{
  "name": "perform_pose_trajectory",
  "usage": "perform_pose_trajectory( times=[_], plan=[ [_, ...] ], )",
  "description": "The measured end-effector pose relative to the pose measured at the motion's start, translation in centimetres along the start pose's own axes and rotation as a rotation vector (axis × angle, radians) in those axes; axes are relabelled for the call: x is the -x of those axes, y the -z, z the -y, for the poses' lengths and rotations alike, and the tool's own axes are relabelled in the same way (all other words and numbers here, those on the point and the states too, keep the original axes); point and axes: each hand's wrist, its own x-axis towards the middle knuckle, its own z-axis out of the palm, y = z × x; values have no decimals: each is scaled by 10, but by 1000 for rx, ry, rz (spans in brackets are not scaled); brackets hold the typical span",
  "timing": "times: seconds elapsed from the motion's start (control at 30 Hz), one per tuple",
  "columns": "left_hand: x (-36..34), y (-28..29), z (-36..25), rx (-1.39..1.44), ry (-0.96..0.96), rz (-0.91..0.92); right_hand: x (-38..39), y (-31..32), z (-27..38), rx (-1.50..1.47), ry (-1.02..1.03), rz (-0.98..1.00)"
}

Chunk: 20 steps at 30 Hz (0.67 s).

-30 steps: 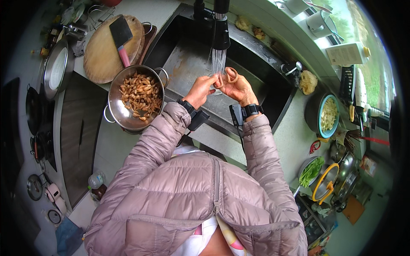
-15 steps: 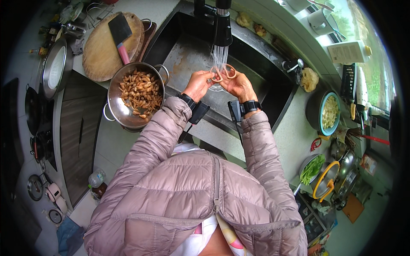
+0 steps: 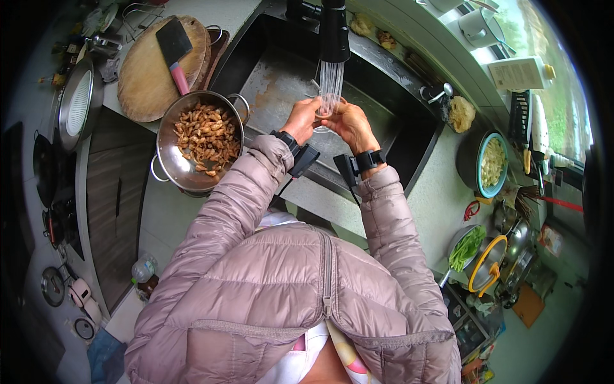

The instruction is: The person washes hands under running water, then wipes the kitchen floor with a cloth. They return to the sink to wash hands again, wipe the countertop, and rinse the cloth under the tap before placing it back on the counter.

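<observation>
Water runs from the black faucet [image 3: 334, 35] in a spray over both my hands, above the dark sink [image 3: 272, 80]. My left hand [image 3: 300, 120] is closed on a pair of scissors [image 3: 324, 114] with orange-brown loop handles. From the other side my right hand [image 3: 353, 126] is closed round the same scissors, its fingers meeting those of the left. Fingers and falling water hide most of the scissors, and the blades are hard to make out.
Left of the sink stands a steel pot [image 3: 167, 137] with brown shrimp-like pieces [image 3: 206, 137]. Behind it a cleaver [image 3: 174, 48] lies on a round wooden board [image 3: 142, 83]. On the right counter are a blue-rimmed bowl [image 3: 503, 182] of pale chopped food and a pan of green vegetables [image 3: 467, 248].
My right hand has turned and closed in toward the left, covering the scissor handles that showed clearly before. Both hands now sit directly in the spray.
</observation>
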Motion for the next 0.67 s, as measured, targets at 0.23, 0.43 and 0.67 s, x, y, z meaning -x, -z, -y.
perform_pose_trajectory(
  times=[0.23, 0.43, 0.67],
  plan=[
    [5, 0, 12, -7, -11, 42, -4, 6, 1, 222, -5, -184],
    [-5, 23, 19, 95, -27, 6, -5, 8, -7, 158, 59, -48],
    [-11, 37, 16, 75, -23, 6, -4, 14, -16, 207, 86, 85]
  ],
)
